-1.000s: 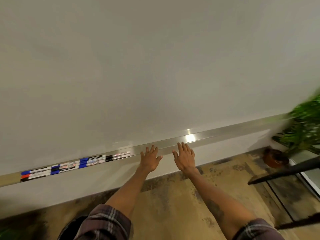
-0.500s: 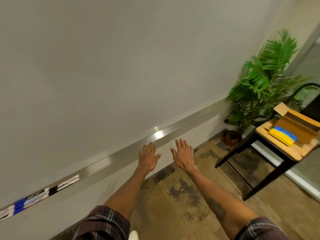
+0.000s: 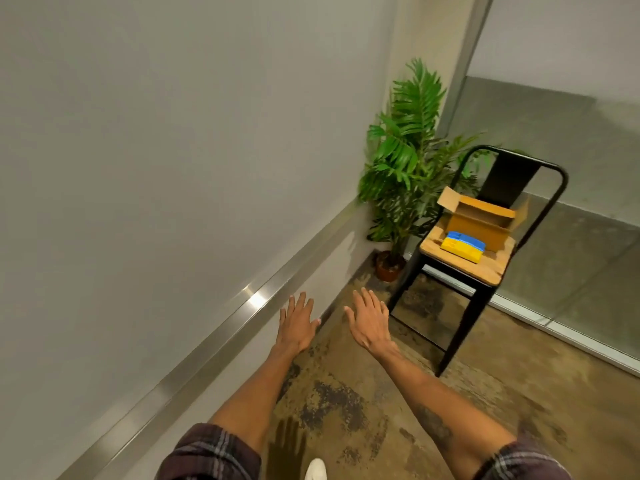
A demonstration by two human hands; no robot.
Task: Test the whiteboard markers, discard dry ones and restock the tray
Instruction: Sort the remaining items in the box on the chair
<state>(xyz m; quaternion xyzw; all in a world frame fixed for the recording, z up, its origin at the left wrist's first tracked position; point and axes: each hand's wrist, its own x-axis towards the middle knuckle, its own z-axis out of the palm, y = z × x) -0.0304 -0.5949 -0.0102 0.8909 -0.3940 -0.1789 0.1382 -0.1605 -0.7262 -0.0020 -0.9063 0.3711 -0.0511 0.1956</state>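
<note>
Markers are out of view. The tray (image 3: pixel 221 332) runs under the whiteboard (image 3: pixel 173 133). Left hand (image 3: pixel 296 325) and right hand (image 3: pixel 370 322) hover beside it, each grip wide, holding nothing. A yellow-blue pack (image 3: pixel 463 247) lies on a chair (image 3: pixel 485 271), likely restock. No testing or sorting shows as done.

On the mottled floor (image 3: pixel 381 410) stand a potted plant (image 3: pixel 403 168) and, beside it, a black chair (image 3: pixel 505 181) whose wooden seat (image 3: pixel 491 268) carries an open cardboard box (image 3: pixel 479 225) with a yellow-and-blue pack (image 3: pixel 463 247) just in front of it.
</note>
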